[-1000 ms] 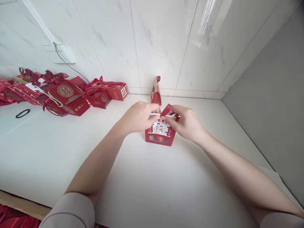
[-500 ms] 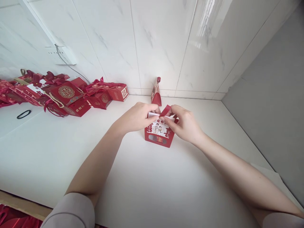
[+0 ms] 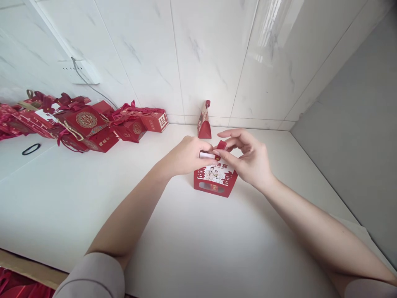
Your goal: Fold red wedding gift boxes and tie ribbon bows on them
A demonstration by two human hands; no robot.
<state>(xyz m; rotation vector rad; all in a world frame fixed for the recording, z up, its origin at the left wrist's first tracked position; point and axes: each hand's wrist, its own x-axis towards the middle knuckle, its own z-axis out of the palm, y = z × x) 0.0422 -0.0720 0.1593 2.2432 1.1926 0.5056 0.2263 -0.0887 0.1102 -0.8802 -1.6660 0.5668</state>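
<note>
A red and white gift box (image 3: 214, 182), printed with a couple and having an oval window, stands on the white table in front of me. My left hand (image 3: 192, 155) pinches the top edge of this box from the left. From the right, my right hand (image 3: 248, 155) has thumb and fingers on a short red ribbon (image 3: 221, 145) at the top. A small round gold-coloured stud shows by the right thumb. The fingertips partly hide where the ribbon meets the box.
A similar red box (image 3: 204, 122) stands behind, by the tiled wall. Several red boxes (image 3: 102, 124) with ribbons are heaped at the back left, near a black loop (image 3: 31, 149) and a grey cable (image 3: 89, 85). More red items (image 3: 21, 285) lie below the table's front-left edge.
The box and both hands have shifted slightly right and towards me. The ribbon, which stuck up in a longer strip, now shows shorter between my fingers. My right fingers have lifted and spread.
</note>
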